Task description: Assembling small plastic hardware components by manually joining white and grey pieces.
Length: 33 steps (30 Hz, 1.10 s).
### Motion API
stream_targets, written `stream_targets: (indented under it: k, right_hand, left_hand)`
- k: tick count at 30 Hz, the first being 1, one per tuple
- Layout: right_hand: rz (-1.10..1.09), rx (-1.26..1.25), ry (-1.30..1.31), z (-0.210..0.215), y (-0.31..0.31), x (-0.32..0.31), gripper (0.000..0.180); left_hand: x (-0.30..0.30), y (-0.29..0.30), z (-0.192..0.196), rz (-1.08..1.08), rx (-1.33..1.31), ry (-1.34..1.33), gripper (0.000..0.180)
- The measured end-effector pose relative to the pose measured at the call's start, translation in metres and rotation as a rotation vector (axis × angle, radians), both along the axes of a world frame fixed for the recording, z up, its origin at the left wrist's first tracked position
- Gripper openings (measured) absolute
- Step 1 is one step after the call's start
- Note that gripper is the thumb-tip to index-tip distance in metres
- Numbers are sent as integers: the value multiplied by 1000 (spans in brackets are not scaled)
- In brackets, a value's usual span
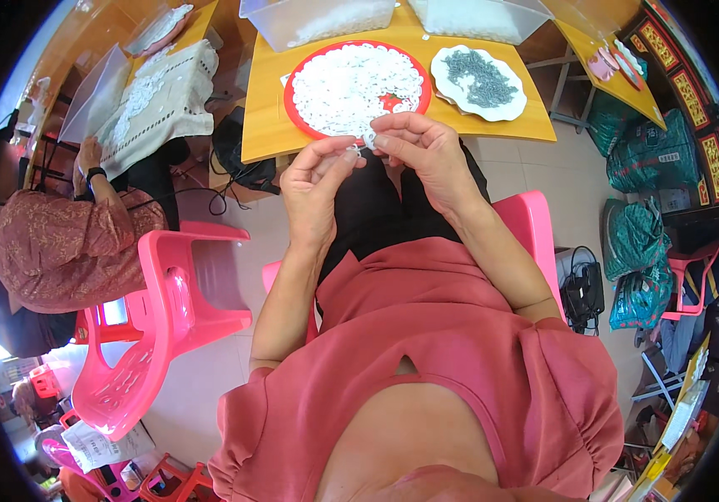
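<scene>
Item, yellow wooden table (272,125), set ahead of the person's knees and bearing everything else listed as on it. Item, pink plastic chair (167,318), empty, on the floor to the person's left; a second pink chair (531,222) shows behind the person's right forearm. Item, neighbouring table under a pale cloth (167,100), upper left, with a co-worker in a patterned top (58,243) seated at it. Item, green sacks (636,243), stacked along the right side near the wall. Item, two clear plastic tubs (309,21), at the far edge of the yellow table, holding white material. Item, round red tray (297,79), centre of the table, heaped with small white pieces. Item, white plate (443,58), just beside the tray on its right, carrying a pile of small grey metal parts (481,79). Item, left hand (313,188), raised over the table's near edge, thumb and forefinger pinched together close to the right hand; what lies between them is too small to tell. Item, right hand (426,151), fingertips closed on a small white piece (368,138), which is held just in front of the tray's near rim, between the two hands.
</scene>
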State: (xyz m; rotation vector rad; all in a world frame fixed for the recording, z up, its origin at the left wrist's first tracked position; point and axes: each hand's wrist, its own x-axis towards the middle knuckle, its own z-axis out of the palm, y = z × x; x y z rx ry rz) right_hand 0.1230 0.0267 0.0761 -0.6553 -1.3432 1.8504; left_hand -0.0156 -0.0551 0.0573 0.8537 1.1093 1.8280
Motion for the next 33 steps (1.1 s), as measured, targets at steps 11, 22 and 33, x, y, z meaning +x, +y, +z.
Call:
stream_targets:
  k: [11, 22, 33]
  right_hand:
    - [4, 36, -16, 0, -1, 0, 22]
    - [-39, 182, -12, 3, -9, -4, 17]
    - [23, 41, 6, -2, 3, 3, 19]
  left_hand:
    - [2, 0, 1, 13, -6, 7, 21]
    - [11, 1, 0, 73, 50, 12, 22]
    - [7, 1, -2, -18, 33, 62, 20]
